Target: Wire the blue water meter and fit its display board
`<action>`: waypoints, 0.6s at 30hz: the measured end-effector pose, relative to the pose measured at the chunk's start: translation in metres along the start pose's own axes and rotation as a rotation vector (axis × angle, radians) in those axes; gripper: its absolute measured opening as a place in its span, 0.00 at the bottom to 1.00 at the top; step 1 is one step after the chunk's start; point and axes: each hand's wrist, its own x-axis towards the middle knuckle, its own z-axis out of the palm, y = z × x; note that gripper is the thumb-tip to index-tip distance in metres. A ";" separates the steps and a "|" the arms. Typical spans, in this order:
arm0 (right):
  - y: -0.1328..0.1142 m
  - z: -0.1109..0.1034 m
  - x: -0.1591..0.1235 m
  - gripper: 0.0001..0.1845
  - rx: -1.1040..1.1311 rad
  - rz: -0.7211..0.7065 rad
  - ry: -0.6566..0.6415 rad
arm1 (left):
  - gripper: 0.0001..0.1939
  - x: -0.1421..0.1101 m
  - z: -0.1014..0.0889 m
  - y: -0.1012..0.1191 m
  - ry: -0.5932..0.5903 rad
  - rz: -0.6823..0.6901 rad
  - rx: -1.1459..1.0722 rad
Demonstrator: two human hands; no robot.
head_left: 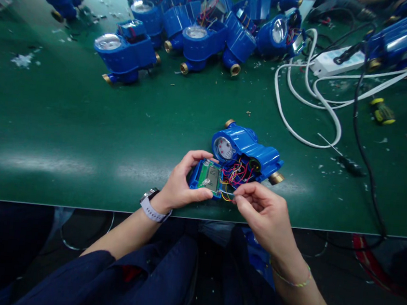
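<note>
1. Close to the near edge of the green bench (66, 109), I see an open blue meter (246, 141), its cavity turned toward the wearer, presumably so that the coloured wires (237, 172) can be reached.
2. The left hand (180, 184) grips a display unit (213, 177) just beside the meter, thumb along one side and fingers around the other; I judge that this steadies it face up, the wires allowing little distance.
3. The right hand (266, 207) pinches a slim tool (229, 193) between thumb and fingertips, its light tip at the unit's side, a hold I read as suited to fine work.
4. Toward the far edge, more blue meters (126, 57) crowd together; a power strip (338, 61) sits near the far right corner, apart from the hands.
5. From my remote post, I cannot make out what the tip touches, nor the tool's type, since fingers cover its handle. The wires' ends are lost in the tangle, and the bench's right end is cut off.
</note>
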 end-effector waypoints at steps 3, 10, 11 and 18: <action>0.000 0.001 0.001 0.08 0.003 -0.009 0.006 | 0.39 0.000 0.000 0.000 -0.003 -0.005 0.000; 0.006 0.002 0.002 0.10 0.013 0.027 -0.057 | 0.39 0.001 0.000 0.000 -0.007 -0.042 0.016; 0.006 0.002 0.002 0.10 0.004 0.023 -0.065 | 0.38 0.001 0.000 0.001 -0.011 -0.048 0.023; 0.006 0.004 0.002 0.09 -0.011 0.018 -0.068 | 0.38 0.001 0.000 0.000 -0.021 -0.084 0.011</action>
